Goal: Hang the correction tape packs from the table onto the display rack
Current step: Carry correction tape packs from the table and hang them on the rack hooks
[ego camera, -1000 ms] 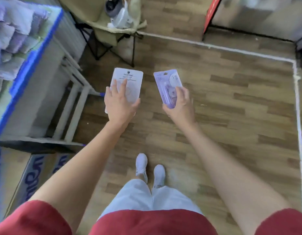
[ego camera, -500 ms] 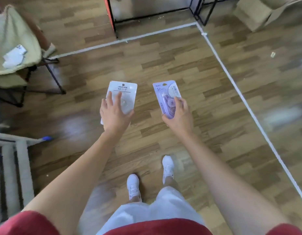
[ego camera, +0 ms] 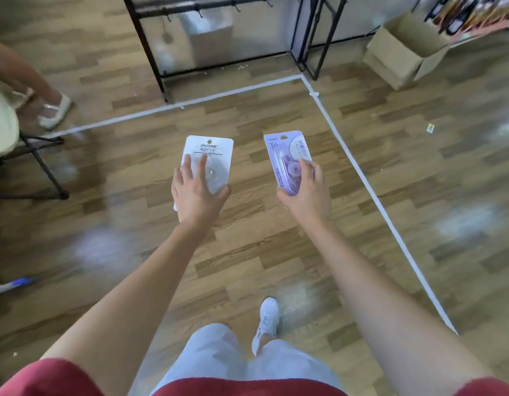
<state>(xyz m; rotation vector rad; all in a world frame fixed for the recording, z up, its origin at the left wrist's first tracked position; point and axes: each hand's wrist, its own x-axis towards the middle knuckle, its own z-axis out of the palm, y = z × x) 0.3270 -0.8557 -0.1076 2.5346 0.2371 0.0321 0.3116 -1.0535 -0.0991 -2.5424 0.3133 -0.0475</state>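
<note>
Step in hand: transport. Both packs are off the bench, which is out of view, and are held in the air over the wooden floor [ego camera: 247,244], well short of the display rack [ego camera: 143,44].

The left hand [ego camera: 197,195] holds the white pack [ego camera: 211,155]: fingers [ego camera: 202,164] spread on its face, thumb at its lower right edge. The right hand [ego camera: 309,192] grips the lower half of the purple pack [ego camera: 286,155], fingers curled round its edges.

Orientation: each pack lies printed face up, its long axis running away from the person toward the rack. The hang-hole end is the far end.

Next move, as judged: approach the rack, raise one pack upright, align its hang hole with a hook [ego camera: 200,14] and slide it on. The blurred hooks call for a closer approach before alignment.
</note>
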